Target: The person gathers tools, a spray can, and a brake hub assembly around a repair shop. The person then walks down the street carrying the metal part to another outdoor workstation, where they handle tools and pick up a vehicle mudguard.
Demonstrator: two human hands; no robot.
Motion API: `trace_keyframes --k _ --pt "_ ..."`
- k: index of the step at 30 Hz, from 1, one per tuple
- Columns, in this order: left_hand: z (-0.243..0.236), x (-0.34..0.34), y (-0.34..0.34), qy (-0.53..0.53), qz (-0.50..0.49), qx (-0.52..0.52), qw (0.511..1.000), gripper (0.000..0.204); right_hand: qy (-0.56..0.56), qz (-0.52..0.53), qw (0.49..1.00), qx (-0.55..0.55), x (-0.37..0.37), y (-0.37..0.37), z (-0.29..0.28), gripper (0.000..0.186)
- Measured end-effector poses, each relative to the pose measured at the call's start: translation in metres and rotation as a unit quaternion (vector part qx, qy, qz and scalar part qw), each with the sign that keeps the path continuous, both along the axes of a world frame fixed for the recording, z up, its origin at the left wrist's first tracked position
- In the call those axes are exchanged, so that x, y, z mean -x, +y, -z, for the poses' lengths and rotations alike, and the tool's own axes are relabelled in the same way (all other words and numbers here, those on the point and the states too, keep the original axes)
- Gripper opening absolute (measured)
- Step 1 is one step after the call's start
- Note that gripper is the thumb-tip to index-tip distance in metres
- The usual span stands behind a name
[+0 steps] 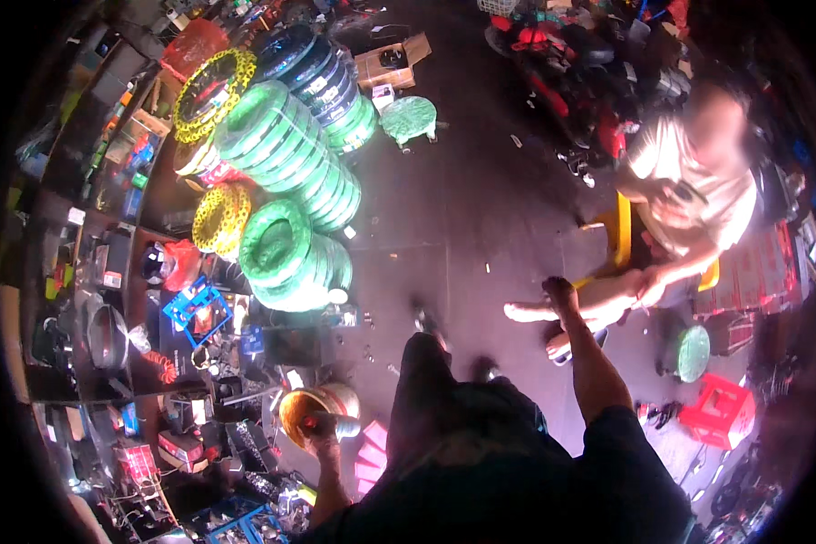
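At lower left, my left hand (pixel 315 433) is closed around a pale, bottle-like cylinder (pixel 345 426). Its exact kind is too blurred to make out. Directly behind it is a round bucket (pixel 340 397) with an orange-yellow inside, tilted in view; whether the hand touches its rim I cannot tell. My right hand (pixel 560 294) is stretched forward, right of centre, and overlaps the bare leg of a seated person in the picture. Its fingers are small and blurred, and nothing shows clearly in them.
Tall stacks of green-wrapped tyres (pixel 276 240) stand left of the walkway, with yellow-wrapped ones beside them. Crowded shelves (pixel 109 308) line the left. A person (pixel 689 190) sits on a yellow chair (pixel 624 231) at right, near a red crate (pixel 718 412) and a green stool (pixel 694 354).
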State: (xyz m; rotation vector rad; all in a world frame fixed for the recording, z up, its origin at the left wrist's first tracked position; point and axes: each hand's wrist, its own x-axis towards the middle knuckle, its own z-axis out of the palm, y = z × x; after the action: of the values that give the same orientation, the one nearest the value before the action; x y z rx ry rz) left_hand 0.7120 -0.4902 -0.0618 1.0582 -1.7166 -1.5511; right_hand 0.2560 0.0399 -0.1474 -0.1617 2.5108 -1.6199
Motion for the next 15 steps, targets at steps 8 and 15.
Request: trace_keyframes --k 8,15 --pt "-0.071 0.294 -0.041 -0.178 0.090 0.172 0.965 0.025 -0.039 -0.025 0.990 -0.131 0.101 -0.085 -0.002 0.009" --pt "-0.149 0.625 -0.022 -0.002 0.383 0.085 0.920 0.023 -0.567 0.351 0.723 0.181 -0.010 -0.046 0.019 0.026"
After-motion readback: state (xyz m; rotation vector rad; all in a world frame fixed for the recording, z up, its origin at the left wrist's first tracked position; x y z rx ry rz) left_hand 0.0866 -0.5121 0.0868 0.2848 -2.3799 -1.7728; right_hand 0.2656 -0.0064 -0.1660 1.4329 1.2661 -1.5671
